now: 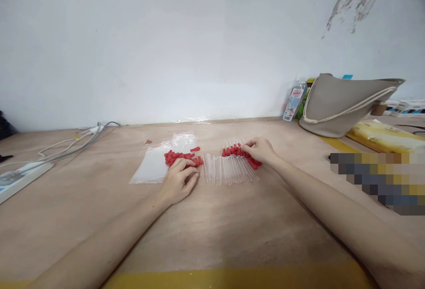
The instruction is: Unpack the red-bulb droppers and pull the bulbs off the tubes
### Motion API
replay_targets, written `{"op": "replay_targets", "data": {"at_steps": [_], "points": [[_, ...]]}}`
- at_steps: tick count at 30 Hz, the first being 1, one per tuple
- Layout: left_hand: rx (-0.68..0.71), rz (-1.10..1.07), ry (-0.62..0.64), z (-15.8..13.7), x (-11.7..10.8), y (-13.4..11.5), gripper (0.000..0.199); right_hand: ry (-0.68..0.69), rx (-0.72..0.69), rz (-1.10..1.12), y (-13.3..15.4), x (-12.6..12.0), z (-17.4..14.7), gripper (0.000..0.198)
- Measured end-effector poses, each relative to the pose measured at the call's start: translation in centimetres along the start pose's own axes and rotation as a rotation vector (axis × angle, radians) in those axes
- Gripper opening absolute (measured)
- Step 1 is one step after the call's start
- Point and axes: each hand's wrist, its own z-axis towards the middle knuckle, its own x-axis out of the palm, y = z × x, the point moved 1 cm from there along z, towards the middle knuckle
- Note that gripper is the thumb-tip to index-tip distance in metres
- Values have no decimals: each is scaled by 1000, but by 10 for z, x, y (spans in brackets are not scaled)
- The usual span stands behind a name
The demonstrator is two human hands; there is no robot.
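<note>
My left hand (pixel 181 179) rests at the near edge of a pile of red rubber bulbs (pixel 174 157), its fingers loosely bent and apart, the fingertips touching the pile. Under the pile lie clear plastic zip bags (pixel 149 165). To the right, clear thin tubes (pixel 226 171) lie side by side in a row. Behind them is a row of droppers with red bulbs (pixel 232 150) on their ends. My right hand (pixel 260 149) has thumb and forefinger pinched at the right end of that row, on a red-bulbed dropper partly hidden by the fingers. More red bulbs (pixel 255 163) lie below this hand.
A power strip (pixel 26 178) with cables lies at the left. At the back right stand a bottle (pixel 294 101) and a grey bag (pixel 338 107) with a rope strap. A yellow packet (pixel 381 134) lies beside the bag. A white wall (pixel 199 50) rises behind the table.
</note>
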Motion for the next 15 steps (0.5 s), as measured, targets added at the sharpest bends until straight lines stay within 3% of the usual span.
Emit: {"op": "replay_targets", "data": {"at_steps": [4, 6, 11, 15], "points": [[11, 9, 2, 1, 1, -1, 19, -55, -8, 78, 2, -4, -2, 29], [34, 28, -4, 1, 2, -1, 28, -86, -76, 115, 4, -7, -10, 25], [116, 168, -16, 4, 3, -8, 47, -111, -592, 125, 13, -8, -52, 11], [205, 253, 29, 11, 5, -18, 42, -103, -843, 16, 21, 1, -81, 10]]}}
